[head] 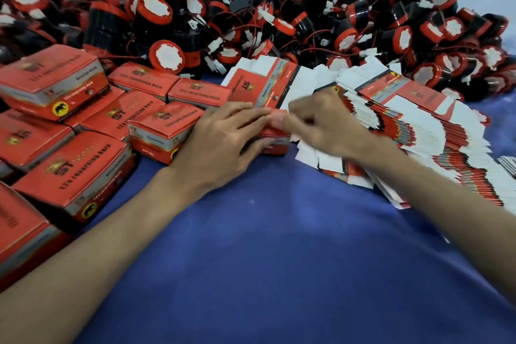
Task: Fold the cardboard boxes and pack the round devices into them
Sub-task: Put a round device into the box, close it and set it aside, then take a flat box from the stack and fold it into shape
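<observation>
One red "ST" box [255,86] in left hand [223,134]

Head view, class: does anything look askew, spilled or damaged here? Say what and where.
The stack of flat boxes on the right lies fanned out sideways, its edges stepped rather than square. The folded boxes at left lie tilted at mixed angles. No damage shows.
</observation>
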The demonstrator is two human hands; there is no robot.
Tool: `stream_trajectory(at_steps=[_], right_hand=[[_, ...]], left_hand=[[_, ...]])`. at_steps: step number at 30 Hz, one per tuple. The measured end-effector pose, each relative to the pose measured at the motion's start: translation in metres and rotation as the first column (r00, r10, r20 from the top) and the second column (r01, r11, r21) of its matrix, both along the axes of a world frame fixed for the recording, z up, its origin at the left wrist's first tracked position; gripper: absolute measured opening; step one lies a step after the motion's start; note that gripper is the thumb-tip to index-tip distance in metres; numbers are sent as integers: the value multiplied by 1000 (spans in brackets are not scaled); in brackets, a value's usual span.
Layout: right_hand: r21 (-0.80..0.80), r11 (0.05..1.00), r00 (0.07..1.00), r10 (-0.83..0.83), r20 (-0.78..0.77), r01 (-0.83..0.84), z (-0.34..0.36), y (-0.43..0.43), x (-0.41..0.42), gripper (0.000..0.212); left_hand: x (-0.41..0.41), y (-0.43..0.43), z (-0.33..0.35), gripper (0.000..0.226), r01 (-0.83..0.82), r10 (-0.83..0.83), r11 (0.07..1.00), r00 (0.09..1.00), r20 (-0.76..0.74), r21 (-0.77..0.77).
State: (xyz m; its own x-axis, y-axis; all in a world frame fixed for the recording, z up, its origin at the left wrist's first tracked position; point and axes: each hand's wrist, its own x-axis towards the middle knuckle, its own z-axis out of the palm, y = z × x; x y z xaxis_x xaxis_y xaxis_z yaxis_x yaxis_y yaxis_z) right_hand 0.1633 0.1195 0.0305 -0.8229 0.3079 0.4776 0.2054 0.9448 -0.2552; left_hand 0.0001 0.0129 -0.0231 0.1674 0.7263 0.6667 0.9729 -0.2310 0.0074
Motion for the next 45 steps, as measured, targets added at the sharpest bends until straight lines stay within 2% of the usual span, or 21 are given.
stream_trajectory(at_steps=[2,4,5,7,8,11,13,15,18,22,24,26,28,30,32,34,37,40,42,44,45], right_hand=[[-24,988,987,-151,-59,150,20,30,-22,53],[-38,933,926,-359,-113,357,32,66,-53,43],[-85,893,893,-447,-53,442,35,85,-68,37],[-197,797,820,-542,181,571,32,113,-97,28],[-226,753,781,-554,290,618,28,121,-109,33],[-132,725,703,-581,410,676,17,127,-133,47],[-19,743,678,-601,424,670,14,120,-140,56],[57,745,678,-633,373,664,10,114,-140,55],[66,765,726,-632,270,641,-2,110,-134,55],[32,787,778,-615,127,616,-14,110,-109,68],[-47,793,794,-608,5,608,-12,110,-95,70],[-241,806,775,-589,-229,541,0,104,-84,63],[-426,806,708,-577,-408,411,18,89,-74,57],[-514,828,722,-495,-483,224,31,62,-60,49],[-540,837,787,-392,-475,91,31,20,-38,45],[-544,838,859,-312,-407,47,19,-24,-12,48],[-508,861,931,-159,-329,-33,-6,-68,21,44],[-465,885,967,-83,-241,-40,-20,-80,39,46],[-403,915,996,-8,-92,-30,-25,-80,44,53],[-210,977,995,6,95,14,-26,-75,48,61],[-98,995,992,-6,126,18,-26,-71,51,63]], left_hand=[[1,-2,3,38,-32,36,994,999,-36,106],[2,-4,4,38,-25,29,989,999,-25,148],[2,-6,5,37,-17,19,989,1000,-11,144],[1,-8,6,35,-9,6,994,1000,27,110],[1,-8,7,33,-5,0,996,999,52,91],[1,-8,8,28,23,-28,998,995,96,55],[1,-5,8,32,44,-45,999,997,63,21],[-1,-2,6,36,35,-35,999,999,6,11],[-1,0,3,34,-38,41,996,998,-44,75],[0,0,2,30,-150,164,977,983,-82,150],[-1,0,1,29,-177,196,968,975,-101,176],[-1,0,0,28,-185,206,966,973,-103,182],[-2,1,-1,27,-177,198,965,976,-94,191],[-3,3,-1,25,-135,152,969,986,-67,205],[0,2,1,27,-53,51,976,999,13,210],[6,-4,5,41,78,-111,983,974,199,169],[13,-19,16,73,289,-258,957,814,521,22],[24,-31,18,82,453,-307,879,777,550,-149],[31,-39,14,79,470,-287,863,759,585,-186],[31,-44,10,71,450,-267,875,758,595,-181],[29,-46,8,66,425,-258,886,784,565,-185]])
